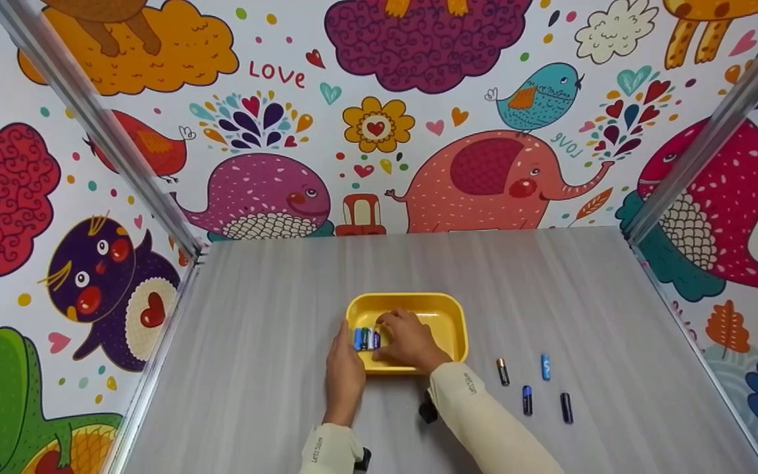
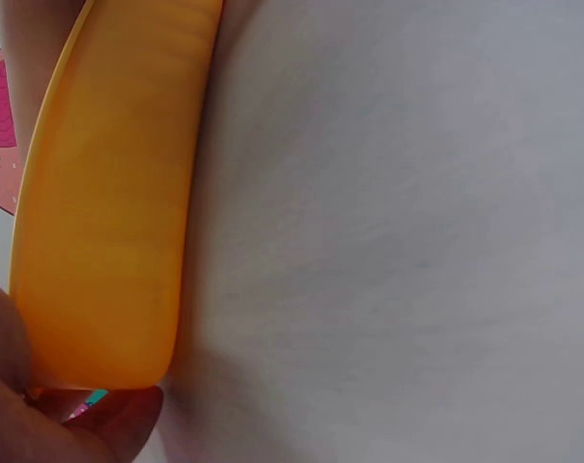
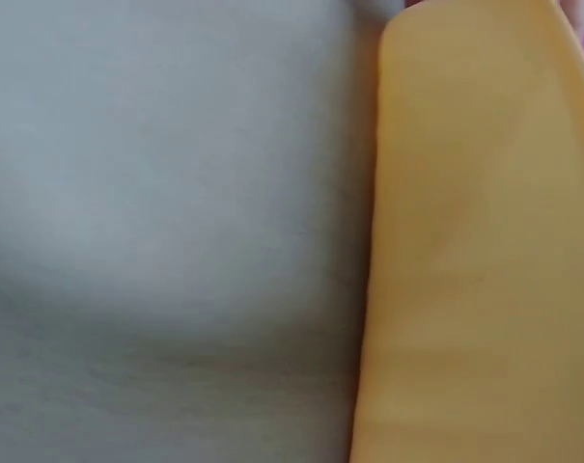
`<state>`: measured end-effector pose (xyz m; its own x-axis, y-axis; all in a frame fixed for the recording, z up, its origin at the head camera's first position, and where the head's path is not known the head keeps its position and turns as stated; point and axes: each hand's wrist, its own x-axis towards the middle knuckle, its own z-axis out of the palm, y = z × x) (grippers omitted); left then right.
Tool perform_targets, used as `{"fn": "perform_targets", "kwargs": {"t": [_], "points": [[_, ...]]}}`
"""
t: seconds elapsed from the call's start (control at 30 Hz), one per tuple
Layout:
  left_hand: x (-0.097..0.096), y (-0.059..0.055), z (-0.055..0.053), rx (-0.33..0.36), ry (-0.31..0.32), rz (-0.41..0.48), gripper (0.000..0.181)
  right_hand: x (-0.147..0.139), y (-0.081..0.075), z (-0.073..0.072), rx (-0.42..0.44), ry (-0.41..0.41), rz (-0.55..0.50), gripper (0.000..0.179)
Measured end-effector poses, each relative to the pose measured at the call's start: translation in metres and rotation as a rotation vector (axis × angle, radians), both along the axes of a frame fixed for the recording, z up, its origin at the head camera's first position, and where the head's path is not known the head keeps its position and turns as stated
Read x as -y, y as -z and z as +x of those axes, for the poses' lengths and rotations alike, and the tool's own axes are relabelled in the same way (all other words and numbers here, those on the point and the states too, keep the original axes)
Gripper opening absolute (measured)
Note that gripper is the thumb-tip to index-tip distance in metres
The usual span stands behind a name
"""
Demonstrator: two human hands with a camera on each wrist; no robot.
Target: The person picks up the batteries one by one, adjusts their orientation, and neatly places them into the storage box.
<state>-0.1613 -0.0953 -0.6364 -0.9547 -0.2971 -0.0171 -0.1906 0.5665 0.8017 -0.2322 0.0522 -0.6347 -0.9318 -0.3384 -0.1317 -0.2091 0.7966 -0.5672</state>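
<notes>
A shallow yellow plastic tray (image 1: 448, 303) sits on the table with several AA-type batteries (image 1: 364, 339) side by side at its left end. My left hand (image 1: 345, 368) holds the tray's front left corner, fingers along the outside of the left wall; the left wrist view shows the thumb (image 2: 0, 347) by the rim. Inside the tray is my right hand (image 1: 408, 339), its thumb and fingertips curled about the two ends of a purple-and-white battery (image 1: 377, 340) at the row's right end. The right wrist view shows only the tray's outer wall (image 3: 485, 231) and tabletop.
Right of the tray, loose batteries lie spread on the grey table (image 1: 254, 316): a black-and-copper one (image 1: 503, 372), a light blue one (image 1: 545, 367), a dark blue one (image 1: 527, 400) and a black one (image 1: 566, 408). Patterned walls with metal posts (image 1: 695, 155) enclose the table.
</notes>
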Motion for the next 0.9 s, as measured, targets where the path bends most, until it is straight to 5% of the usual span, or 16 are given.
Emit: {"fn": "perform_targets", "kwargs": {"t": [0.2, 0.47, 0.9], "points": [[0.000, -0.001, -0.003, 0.016, -0.006, 0.024, 0.057, -0.006, -0.012, -0.001, 0.113, 0.031, -0.189, 0.064], [0.000, 0.000, -0.002, 0.001, -0.009, 0.020, 0.055, -0.023, -0.038, 0.004, 0.135, 0.027, -0.319, 0.059], [-0.001, -0.001, 0.002, -0.011, -0.017, 0.027, 0.056, -0.083, -0.075, 0.013, -0.088, 0.044, -0.372, 0.067]]}}
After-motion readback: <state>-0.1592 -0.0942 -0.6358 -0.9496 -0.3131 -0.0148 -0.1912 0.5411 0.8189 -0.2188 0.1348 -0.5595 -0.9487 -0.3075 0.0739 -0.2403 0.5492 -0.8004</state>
